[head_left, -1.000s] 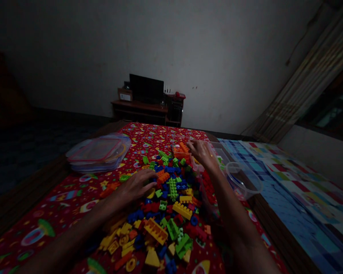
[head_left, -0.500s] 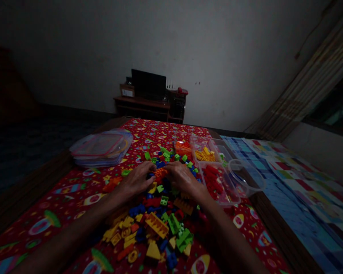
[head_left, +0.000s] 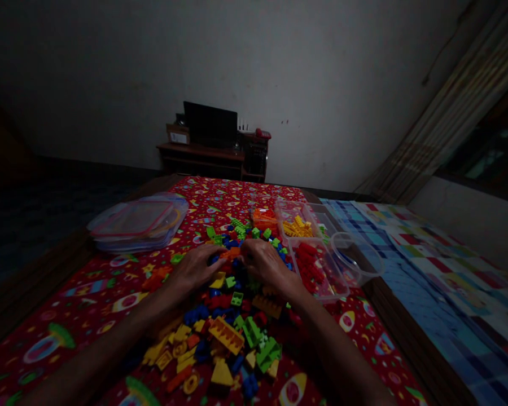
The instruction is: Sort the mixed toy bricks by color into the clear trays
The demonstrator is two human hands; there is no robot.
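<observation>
Over the far part of a loose pile of toy building bricks (head_left: 226, 332), my two hands are close together. My left hand (head_left: 198, 266) pinches the left end of an orange toy brick (head_left: 232, 253) between thumb and fingers. At its other end, my right hand (head_left: 263, 263) curls its fingers round the same brick; the fingertips are partly hidden. Blue and green bricks lie just beyond and under the hands. Nearer to me are a long yellow-orange brick (head_left: 226, 334), a green brick (head_left: 268, 355) and a yellow sloped brick (head_left: 222, 373).
Clear containers stand on the right: one with red bricks (head_left: 309, 265), one with yellow bricks (head_left: 297, 226), one with orange bricks (head_left: 265, 217). A round clear tub (head_left: 370, 265) is beside them. Stacked lids (head_left: 138, 223) lie left on the patterned red cloth (head_left: 97, 316).
The orange brick has turned between my hands, its studs now less visible. My right fingers have curled in more. The whole view has shifted slightly.
</observation>
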